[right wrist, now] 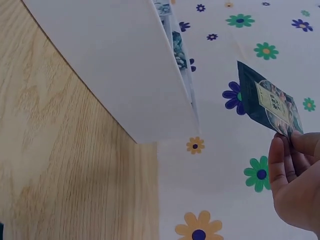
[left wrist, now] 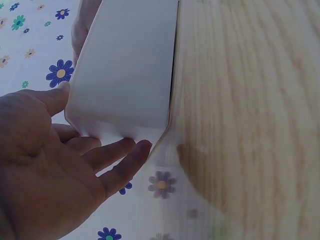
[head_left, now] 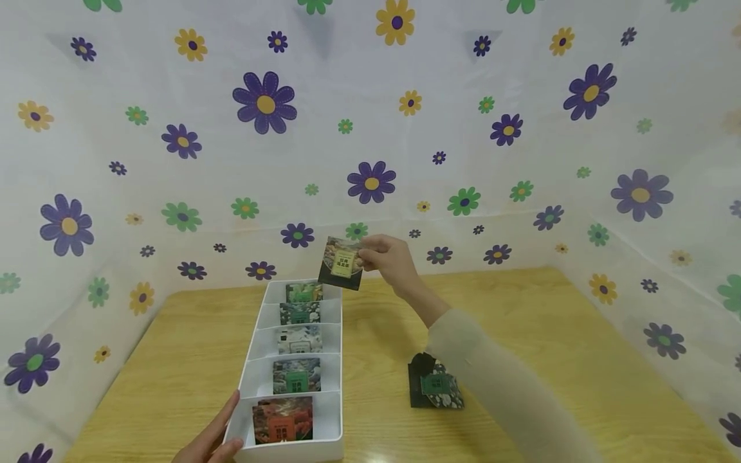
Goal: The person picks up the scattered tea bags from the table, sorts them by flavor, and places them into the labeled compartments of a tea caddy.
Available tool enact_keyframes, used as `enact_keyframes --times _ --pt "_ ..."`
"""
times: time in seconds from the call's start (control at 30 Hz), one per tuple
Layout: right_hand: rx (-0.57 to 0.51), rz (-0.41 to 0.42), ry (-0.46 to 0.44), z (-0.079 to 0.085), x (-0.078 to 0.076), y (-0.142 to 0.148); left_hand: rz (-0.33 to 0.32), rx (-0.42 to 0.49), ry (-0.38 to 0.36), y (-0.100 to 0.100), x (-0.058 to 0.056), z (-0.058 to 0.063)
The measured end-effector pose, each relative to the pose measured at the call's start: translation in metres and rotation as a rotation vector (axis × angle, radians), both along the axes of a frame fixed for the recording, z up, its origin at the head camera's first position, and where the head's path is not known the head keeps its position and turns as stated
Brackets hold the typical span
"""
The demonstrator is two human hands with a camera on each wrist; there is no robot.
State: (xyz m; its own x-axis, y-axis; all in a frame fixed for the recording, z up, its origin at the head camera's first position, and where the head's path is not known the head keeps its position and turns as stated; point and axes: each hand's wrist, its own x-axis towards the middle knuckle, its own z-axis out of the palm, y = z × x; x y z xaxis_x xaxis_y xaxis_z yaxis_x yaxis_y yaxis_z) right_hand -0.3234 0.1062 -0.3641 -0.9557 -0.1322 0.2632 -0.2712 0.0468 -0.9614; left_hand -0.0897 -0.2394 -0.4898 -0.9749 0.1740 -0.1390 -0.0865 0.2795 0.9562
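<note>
My right hand (head_left: 393, 260) pinches a dark tea sachet (head_left: 340, 262) with a yellow-green label by its right edge, held up above the far end of a white divided box (head_left: 332, 421). In the right wrist view, thumb and fingers of the right hand (right wrist: 300, 185) close on one end of the sachet (right wrist: 270, 102). My left hand (head_left: 211, 440) holds the near left corner of the box. In the left wrist view, the left hand's (left wrist: 65, 155) thumb and fingers lie against the box's white walls (left wrist: 125, 65).
Each box compartment holds sachets: a red one (head_left: 283, 421) nearest, then a blue-green one (head_left: 296, 376), a pale one (head_left: 298, 339), a dark green one (head_left: 300, 313) and a light green one (head_left: 303, 292) farthest. Dark sachets (head_left: 441, 386) lie on the wooden table (head_left: 382, 424) under the right forearm.
</note>
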Motion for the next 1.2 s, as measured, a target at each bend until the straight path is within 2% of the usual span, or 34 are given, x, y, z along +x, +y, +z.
enact_keyframes --times 0.17,0.27,0.53,0.67,0.9,1.07,1.2 --pt "0.029 -0.017 0.011 -0.005 -0.011 -0.014 0.031 -0.062 0.040 0.006 0.001 0.005" --pt "0.030 -0.034 -0.005 -0.012 -0.016 -0.021 0.020 -0.091 0.037 0.008 0.000 0.007" --pt "0.018 -0.074 0.023 -0.025 -0.023 -0.045 0.044 -0.080 0.017 0.007 0.001 0.007" --pt "0.044 -0.045 0.006 -0.030 -0.023 -0.056 0.035 -0.086 0.031 0.005 0.001 0.006" --pt "0.202 0.012 -0.017 -0.038 -0.018 -0.067 0.008 -0.076 0.031 0.002 0.000 0.004" --pt "0.245 0.061 -0.064 -0.041 -0.013 -0.071 -0.012 -0.061 0.039 0.000 0.000 0.000" --pt "0.332 0.066 -0.039 -0.042 -0.011 -0.075 -0.005 -0.058 0.032 0.000 0.001 0.000"
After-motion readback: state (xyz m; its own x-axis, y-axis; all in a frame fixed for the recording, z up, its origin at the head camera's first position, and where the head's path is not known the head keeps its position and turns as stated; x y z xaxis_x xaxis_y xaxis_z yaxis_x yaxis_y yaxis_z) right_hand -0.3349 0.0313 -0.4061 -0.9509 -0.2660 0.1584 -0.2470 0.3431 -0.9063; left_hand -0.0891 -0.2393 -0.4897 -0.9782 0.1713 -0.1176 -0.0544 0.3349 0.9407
